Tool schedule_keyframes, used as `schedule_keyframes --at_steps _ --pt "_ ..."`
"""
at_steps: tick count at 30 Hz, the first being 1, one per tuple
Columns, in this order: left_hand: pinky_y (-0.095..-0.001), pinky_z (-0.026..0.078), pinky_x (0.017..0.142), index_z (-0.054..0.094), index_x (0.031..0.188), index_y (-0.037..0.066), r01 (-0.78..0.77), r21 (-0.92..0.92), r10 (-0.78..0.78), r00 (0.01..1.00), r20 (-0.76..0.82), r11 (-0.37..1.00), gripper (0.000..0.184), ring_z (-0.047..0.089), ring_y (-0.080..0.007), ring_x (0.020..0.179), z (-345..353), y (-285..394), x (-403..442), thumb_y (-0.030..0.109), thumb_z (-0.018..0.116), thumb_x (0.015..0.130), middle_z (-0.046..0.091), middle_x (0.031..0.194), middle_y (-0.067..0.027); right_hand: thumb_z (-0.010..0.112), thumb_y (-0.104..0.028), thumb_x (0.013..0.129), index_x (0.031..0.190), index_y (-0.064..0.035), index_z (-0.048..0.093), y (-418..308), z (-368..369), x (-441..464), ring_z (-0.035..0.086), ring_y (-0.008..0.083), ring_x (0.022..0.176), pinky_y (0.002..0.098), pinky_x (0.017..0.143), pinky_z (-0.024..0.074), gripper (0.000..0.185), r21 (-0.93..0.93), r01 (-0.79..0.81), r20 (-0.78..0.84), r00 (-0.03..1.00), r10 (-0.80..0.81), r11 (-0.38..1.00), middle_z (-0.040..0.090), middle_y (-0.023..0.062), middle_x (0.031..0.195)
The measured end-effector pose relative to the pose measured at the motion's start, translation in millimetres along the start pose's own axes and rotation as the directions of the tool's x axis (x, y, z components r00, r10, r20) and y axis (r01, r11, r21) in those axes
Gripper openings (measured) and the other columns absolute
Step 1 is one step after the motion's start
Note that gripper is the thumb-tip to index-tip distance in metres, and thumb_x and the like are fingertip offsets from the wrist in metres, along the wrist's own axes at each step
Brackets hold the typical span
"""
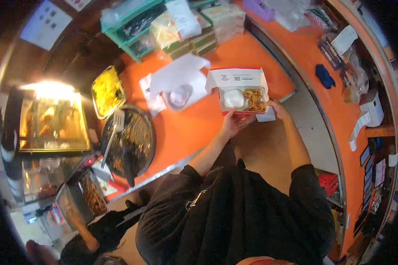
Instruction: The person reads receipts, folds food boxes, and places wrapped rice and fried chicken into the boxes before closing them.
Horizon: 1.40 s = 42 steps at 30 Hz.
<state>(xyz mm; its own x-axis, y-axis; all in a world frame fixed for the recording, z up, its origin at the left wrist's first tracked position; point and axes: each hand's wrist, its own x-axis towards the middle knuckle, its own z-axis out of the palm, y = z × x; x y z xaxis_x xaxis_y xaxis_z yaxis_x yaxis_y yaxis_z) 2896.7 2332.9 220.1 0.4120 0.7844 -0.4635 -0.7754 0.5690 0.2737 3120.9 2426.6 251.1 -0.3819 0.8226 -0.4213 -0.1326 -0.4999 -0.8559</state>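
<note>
An open takeaway box (pixel 237 78) with a white inside and red outer edges is held in front of me above the orange counter's edge. In it a white rounded item (pixel 233 98), perhaps a small lidded tub or rice, lies beside golden-brown fried pieces (pixel 254 100). My left hand (pixel 231 125) grips the box's near side from below, its fingers partly hidden under it. Around the near right corner, my right hand (pixel 277 108) is closed on the box. A white slip of paper (pixel 266 115) shows just under that corner.
Left of the box is another open white box (pixel 181 75) with a round packet (pixel 179 96). A large dark pan (pixel 139 132) holds a spatula (pixel 114 132), near a tray of yellow food (pixel 106 92). Another person's arm (pixel 82 229) is at lower left. Crates (pixel 135 33) stand behind.
</note>
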Motion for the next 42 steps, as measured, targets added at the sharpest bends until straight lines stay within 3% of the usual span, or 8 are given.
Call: schedule_keyframes --at_steps 4,6,11,17,19,23,27,42 --pt "-0.0422 0.035 0.082 0.052 0.103 0.011 -0.084 0.077 0.086 0.996 -0.022 0.994 0.051 0.049 -0.0174 0.094 39.3 42.8 50.4 0.055 0.044 0.078 0.055 0.102 -0.0034 0.059 -0.028 0.073 0.098 0.0005 0.056 -70.0 -9.4 60.7 0.057 0.0170 0.079 0.0298 0.065 0.0460 0.038 -0.324 -0.042 0.027 0.998 0.054 0.945 0.059 0.0102 0.092" --pt "-0.0437 0.033 0.084 0.050 0.107 0.011 0.033 0.114 -0.031 0.999 -0.025 0.993 0.053 0.048 -0.0187 0.100 46.7 61.8 72.2 0.055 0.042 0.079 0.054 0.106 -0.0034 0.058 -0.034 0.075 0.097 -0.0007 0.058 -110.7 -20.6 75.4 0.057 0.0188 0.082 0.0309 0.068 0.0454 0.040 -0.909 -0.056 -0.180 0.946 -0.268 0.414 0.059 0.0101 0.092" --pt "-0.0501 0.037 0.080 0.041 0.117 0.009 0.372 0.030 -0.359 0.910 -0.206 0.928 0.057 0.049 -0.0239 0.097 129.8 95.3 65.8 0.051 0.046 0.079 0.052 0.106 -0.0086 0.059 -0.012 0.074 0.103 -0.0039 0.056 -191.1 -26.0 54.5 0.055 0.0174 0.088 0.0313 0.075 0.0440 0.030 -0.822 0.223 -0.039 0.897 -0.441 0.525 0.058 0.0096 0.098" --pt "-0.0291 0.041 0.081 0.046 0.111 0.005 -0.344 0.243 0.382 0.915 -0.129 0.907 0.035 0.051 -0.0152 0.097 202.5 152.9 72.9 0.014 0.058 0.080 0.054 0.104 -0.0064 0.055 -0.011 0.078 0.097 -0.0037 0.055 -267.6 82.1 79.6 0.054 0.0123 0.087 0.0213 0.072 0.0436 0.021 -0.745 0.495 0.494 0.860 -0.130 0.446 0.056 0.0056 0.097" --pt "-0.0303 0.043 0.079 0.046 0.110 0.003 -0.623 0.224 0.661 0.728 -0.182 0.749 0.034 0.054 -0.0160 0.092 204.5 168.0 78.7 0.014 0.056 0.080 0.055 0.103 -0.0069 0.057 -0.012 0.077 0.088 -0.0035 0.054 -298.8 78.1 141.2 0.055 0.0141 0.075 0.0257 0.064 0.0449 0.014 -0.464 0.294 0.467 0.883 -0.051 0.835 0.055 0.0029 0.085" --pt "-0.0326 0.044 0.079 0.043 0.111 0.001 -0.517 0.367 0.608 0.769 -0.198 0.773 0.034 0.053 -0.0166 0.091 187.3 184.4 78.3 0.008 0.054 0.080 0.054 0.102 -0.0074 0.049 -0.032 0.083 0.096 0.0001 0.055 -355.5 47.9 351.3 0.057 0.0193 0.073 0.0331 0.067 0.0448 0.035 -0.767 0.626 0.478 0.705 -0.524 0.142 0.057 0.0035 0.093" --pt "-0.0307 0.045 0.076 0.045 0.110 0.003 -0.358 0.352 0.470 0.823 -0.318 0.865 0.032 0.054 -0.0162 0.090 184.1 173.5 82.0 0.011 0.056 0.080 0.055 0.102 -0.0081 0.046 -0.033 0.085 0.106 -0.0010 0.052 -331.5 46.1 512.5 0.054 0.0210 0.093 0.0288 0.075 0.0438 0.039 -0.786 0.379 0.494 0.860 0.127 0.489 0.050 0.0090 0.114" --pt "-0.0274 0.046 0.073 0.051 0.103 0.002 -0.399 0.375 0.547 0.586 -0.597 0.837 0.027 0.057 -0.0134 0.080 194.0 187.0 109.6 0.004 0.057 0.076 0.059 0.093 -0.0061 0.050 -0.029 0.081 0.096 -0.0017 0.054 -263.1 73.4 629.9 0.054 0.0202 0.089 0.0309 0.072 0.0440 0.032 -0.706 0.683 0.708 0.673 0.215 0.188 0.053 0.0097 0.105"
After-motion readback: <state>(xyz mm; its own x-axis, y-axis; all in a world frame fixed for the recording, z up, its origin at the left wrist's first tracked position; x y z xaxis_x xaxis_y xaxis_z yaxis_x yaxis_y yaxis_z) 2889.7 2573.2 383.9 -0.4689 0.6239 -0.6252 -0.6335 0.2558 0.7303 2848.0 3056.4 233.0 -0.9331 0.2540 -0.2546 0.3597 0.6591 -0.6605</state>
